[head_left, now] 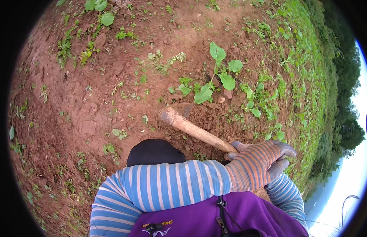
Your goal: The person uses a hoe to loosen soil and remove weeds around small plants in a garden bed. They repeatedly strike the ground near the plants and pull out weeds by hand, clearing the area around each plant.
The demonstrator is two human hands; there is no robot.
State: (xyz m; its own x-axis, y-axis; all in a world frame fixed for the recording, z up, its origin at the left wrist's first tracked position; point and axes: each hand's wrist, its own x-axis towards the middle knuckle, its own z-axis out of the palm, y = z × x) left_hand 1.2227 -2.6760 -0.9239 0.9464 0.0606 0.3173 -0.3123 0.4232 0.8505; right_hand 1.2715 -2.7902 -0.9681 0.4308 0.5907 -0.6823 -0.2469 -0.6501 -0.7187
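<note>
A hoe with a worn wooden handle [201, 134] slants across the reddish soil, its butt of wood by the head pointing up and left. Part of its dark blade [182, 108] shows against the loose earth. My left hand [254, 164], in an orange and grey striped glove, reaches across my front and lies over my right hand. Its thumb and fingers curl close to my right sleeve; what they pinch is hidden. Grey gloved fingertips of my right hand [233, 150] wrap the handle, while the rest of that hand is covered.
A broad-leaved green plant [219, 77] grows just beyond the hoe, with small weeds [161, 65] scattered around. Denser greenery [309, 71] covers the slope at right, below dark trees [343, 91]. A rounded black shape [156, 152] sits beside my left sleeve.
</note>
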